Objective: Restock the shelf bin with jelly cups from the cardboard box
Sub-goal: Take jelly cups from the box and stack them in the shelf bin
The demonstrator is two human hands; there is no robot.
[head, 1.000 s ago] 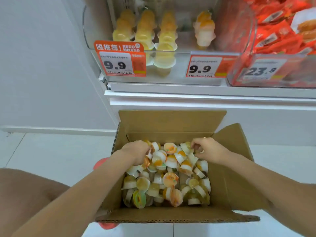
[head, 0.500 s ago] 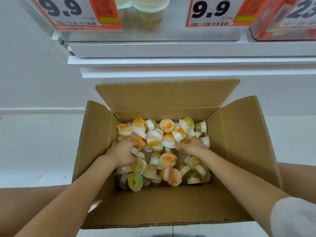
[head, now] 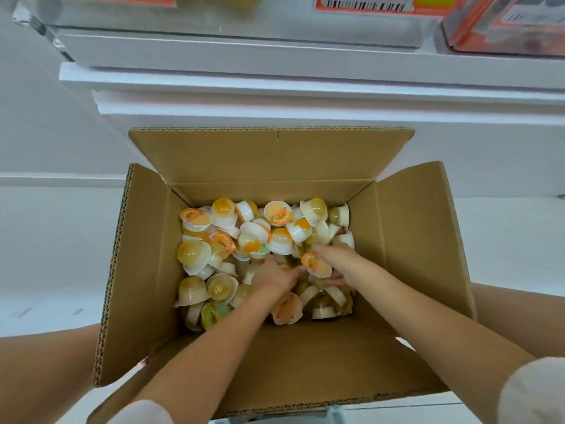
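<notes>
Inside the cardboard box (head: 412, 240) in front of you, the jelly cups (head: 263, 240) lie in a loose heap, tipped every way: small clear tubs with white rims, filled with yellow, orange or greenish jelly, some showing printed orange foil lids. They fill the far part of the box floor, leaving bare cardboard nearest you. Your left hand (head: 273, 275) is pushed into the middle of the heap, its fingers buried among the cups, so I cannot tell what it holds. Your right hand (head: 331, 264) is just beside it, fingers also down in the pile, with an orange-lidded cup (head: 315, 263) lying against it; its grip cannot be made out either. The box sits on the pale floor (head: 61, 255) below the white shelf (head: 305, 84), whose bin edge (head: 244, 16) and price tags (head: 376, 4) show at the top.
</notes>
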